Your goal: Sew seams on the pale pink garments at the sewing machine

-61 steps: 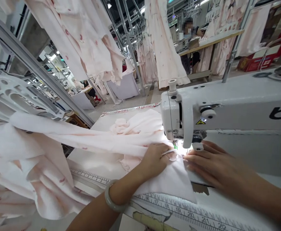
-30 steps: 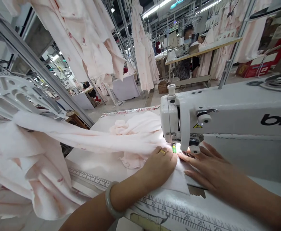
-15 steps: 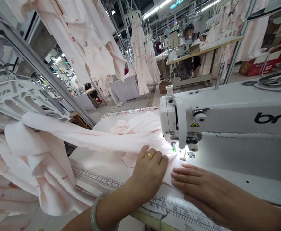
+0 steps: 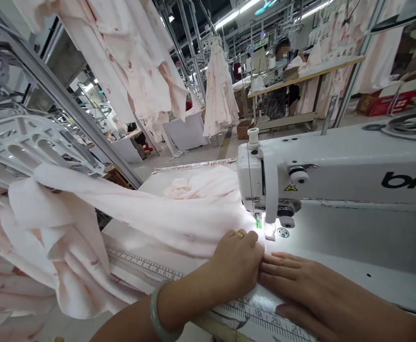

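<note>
Pale pink fabric [image 4: 179, 223] stretches from the hanger at the left across the table to the sewing machine [image 4: 257, 175]. Its edge lies by the lit presser foot [image 4: 258, 221], which has green parts. My left hand [image 4: 238, 263], with a ring and a bangle, is closed on the fabric just in front of the foot; the fingertips are hidden beneath the knuckles. To its right, my right hand [image 4: 300, 285] lies flat with fingers stretched out, its fingertips touching the left hand. What lies under the right fingers is mostly hidden.
A white hanger rack [image 4: 33, 142] with draped pink garments [image 4: 61, 247] stands at the left. More garments [image 4: 122, 61] hang above. Measuring tape [image 4: 261, 311] runs along the table's front edge. Farther back, a person [image 4: 281, 66] sits at another sewing table [image 4: 307, 73].
My left hand has moved right and toward me, up against the right hand. The fabric now spreads wider and flatter before the foot. My right hand has shifted only slightly.
</note>
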The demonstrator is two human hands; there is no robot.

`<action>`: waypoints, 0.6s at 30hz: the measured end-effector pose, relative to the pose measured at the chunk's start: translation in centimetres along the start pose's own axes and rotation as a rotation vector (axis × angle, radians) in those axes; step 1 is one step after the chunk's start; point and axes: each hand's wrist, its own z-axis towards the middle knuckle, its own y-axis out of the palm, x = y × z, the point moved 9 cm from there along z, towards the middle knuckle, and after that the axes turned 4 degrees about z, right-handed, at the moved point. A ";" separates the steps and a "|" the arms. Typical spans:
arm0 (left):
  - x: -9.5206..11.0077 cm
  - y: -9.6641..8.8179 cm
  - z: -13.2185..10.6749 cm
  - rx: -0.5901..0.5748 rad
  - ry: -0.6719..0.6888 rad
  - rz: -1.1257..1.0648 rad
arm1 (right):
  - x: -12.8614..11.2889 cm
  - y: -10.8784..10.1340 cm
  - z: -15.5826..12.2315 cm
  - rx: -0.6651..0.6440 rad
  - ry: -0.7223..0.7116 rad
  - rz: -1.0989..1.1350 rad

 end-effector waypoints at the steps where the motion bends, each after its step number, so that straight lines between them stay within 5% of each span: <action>1: -0.2 0.1 0.1 0.020 -0.001 -0.001 | 0.3 -0.1 -0.3 0.037 -0.006 -0.041; 11: -1.4 -0.5 -2.3 0.278 -0.014 -0.101 | 0.8 0.2 -1.3 0.086 -0.035 -0.085; 18: -1.2 0.2 0.1 0.211 0.063 0.039 | 1.6 0.6 -1.9 0.128 -0.001 -0.164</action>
